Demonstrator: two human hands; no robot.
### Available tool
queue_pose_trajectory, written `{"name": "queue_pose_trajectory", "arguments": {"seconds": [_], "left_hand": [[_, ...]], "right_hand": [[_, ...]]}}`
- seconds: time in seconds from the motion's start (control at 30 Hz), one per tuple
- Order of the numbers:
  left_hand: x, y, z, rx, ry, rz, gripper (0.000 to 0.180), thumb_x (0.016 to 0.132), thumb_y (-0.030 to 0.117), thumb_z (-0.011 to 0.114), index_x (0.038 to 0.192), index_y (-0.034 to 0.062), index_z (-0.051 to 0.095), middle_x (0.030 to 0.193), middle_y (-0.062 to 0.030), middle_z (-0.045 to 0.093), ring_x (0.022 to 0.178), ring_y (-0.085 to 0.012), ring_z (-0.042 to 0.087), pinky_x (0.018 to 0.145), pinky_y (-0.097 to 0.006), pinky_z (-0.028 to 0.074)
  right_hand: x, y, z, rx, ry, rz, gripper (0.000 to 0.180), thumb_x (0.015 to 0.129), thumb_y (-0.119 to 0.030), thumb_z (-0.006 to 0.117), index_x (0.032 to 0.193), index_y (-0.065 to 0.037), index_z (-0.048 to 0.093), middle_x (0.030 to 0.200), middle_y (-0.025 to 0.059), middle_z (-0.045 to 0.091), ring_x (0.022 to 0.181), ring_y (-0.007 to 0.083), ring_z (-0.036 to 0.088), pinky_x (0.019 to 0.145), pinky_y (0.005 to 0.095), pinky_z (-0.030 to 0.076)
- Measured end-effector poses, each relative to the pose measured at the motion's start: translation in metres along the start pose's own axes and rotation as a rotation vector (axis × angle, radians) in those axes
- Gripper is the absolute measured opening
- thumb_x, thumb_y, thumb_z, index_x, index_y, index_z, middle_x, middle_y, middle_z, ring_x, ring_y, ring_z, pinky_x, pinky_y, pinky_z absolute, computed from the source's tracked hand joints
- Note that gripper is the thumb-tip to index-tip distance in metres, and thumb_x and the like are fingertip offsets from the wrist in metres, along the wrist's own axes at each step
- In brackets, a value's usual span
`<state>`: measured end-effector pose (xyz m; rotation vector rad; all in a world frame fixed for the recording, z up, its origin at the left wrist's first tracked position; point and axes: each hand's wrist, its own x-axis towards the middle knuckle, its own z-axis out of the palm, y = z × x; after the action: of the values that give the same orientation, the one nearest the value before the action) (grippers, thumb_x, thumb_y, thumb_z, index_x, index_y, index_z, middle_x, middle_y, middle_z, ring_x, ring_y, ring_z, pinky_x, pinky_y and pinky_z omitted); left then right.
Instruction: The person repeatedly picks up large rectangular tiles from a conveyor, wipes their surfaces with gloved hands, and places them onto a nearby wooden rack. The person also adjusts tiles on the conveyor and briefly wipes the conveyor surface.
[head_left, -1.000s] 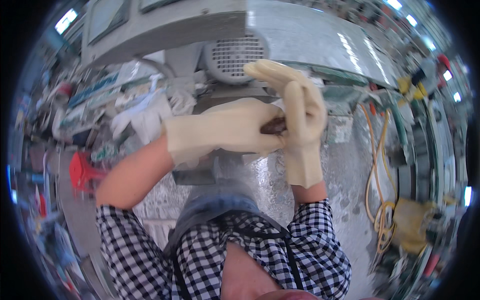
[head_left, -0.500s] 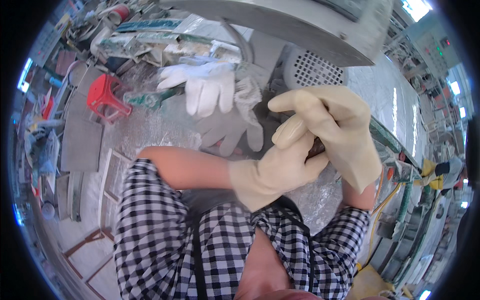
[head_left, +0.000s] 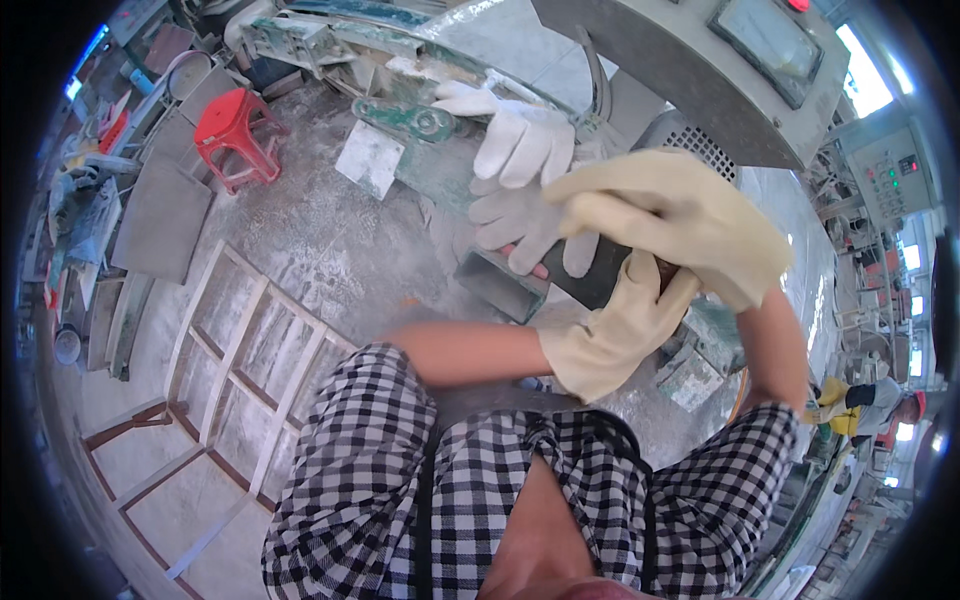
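At the far left, a red plastic stool (head_left: 225,120) stands on the grey, wet-looking floor (head_left: 300,170). Nearer the person, a frame of pale and rust-brown bars (head_left: 238,345) lies across the lower left. Toward the middle, a flat white piece (head_left: 370,158) lies near a dusty green metal part (head_left: 425,120). Just right of that part are white work gloves (head_left: 525,140), with a greyer glove (head_left: 520,225) below them and an open-ended dark metal box section (head_left: 505,285) lower down.

The left hand (head_left: 615,340), in a cream rubber glove, has its grip clamped on a dark brown thing (head_left: 666,268). This thing is between the two hands, mostly covered, so its shape cannot be made out. The right hand (head_left: 690,215), gloved alike, arches over it, fingers bent leftward; whether its grip closes on anything, I cannot tell.

Behind the right hand sits a grey perforated cover (head_left: 705,145), beneath a grey machine housing (head_left: 680,50) with a screen (head_left: 770,45). Farther right come a control panel (head_left: 888,185) with lit buttons and, lower down, another person (head_left: 875,405) in a red cap.
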<state>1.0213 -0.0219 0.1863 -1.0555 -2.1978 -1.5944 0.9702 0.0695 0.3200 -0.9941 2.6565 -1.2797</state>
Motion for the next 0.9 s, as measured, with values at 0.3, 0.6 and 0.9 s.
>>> {"name": "queue_pose_trajectory", "arguments": {"seconds": [0.3,0.6,0.9], "left_hand": [[0.016,-0.034,-0.191,-0.783,-0.682,-0.145,0.036,0.105,0.012,0.052,0.135,-0.0056,0.061,0.125,-0.0206,0.073,0.107,-0.032,0.072,0.096,-0.043,0.056],[0.006,-0.14,-0.287,-0.435,-0.202,-0.762,0.035,0.108,0.023,0.056,0.092,-0.0022,0.075,0.073,-0.0111,0.073,0.062,-0.0199,0.069,0.066,-0.036,0.057],[-0.137,-0.451,-0.477,-0.113,-0.181,-0.934,0.036,0.105,0.029,0.066,0.12,-0.004,0.067,0.105,-0.0121,0.075,0.098,-0.0157,0.071,0.09,-0.031,0.054]], "right_hand": [[-0.264,0.059,0.149,-0.104,1.626,0.832,0.046,0.112,-0.039,0.047,0.106,0.002,0.067,0.074,0.0038,0.058,0.061,0.0121,0.05,0.055,0.0249,0.039],[-0.356,0.059,0.489,0.127,0.321,1.788,0.044,0.104,-0.041,0.057,0.116,0.0,0.07,0.103,0.0148,0.068,0.098,0.0284,0.062,0.088,0.0443,0.05],[-0.141,0.181,0.531,0.292,0.257,1.524,0.056,0.101,-0.05,0.056,0.124,-0.002,0.072,0.124,0.0209,0.073,0.121,0.0351,0.067,0.107,0.0436,0.05]]}}
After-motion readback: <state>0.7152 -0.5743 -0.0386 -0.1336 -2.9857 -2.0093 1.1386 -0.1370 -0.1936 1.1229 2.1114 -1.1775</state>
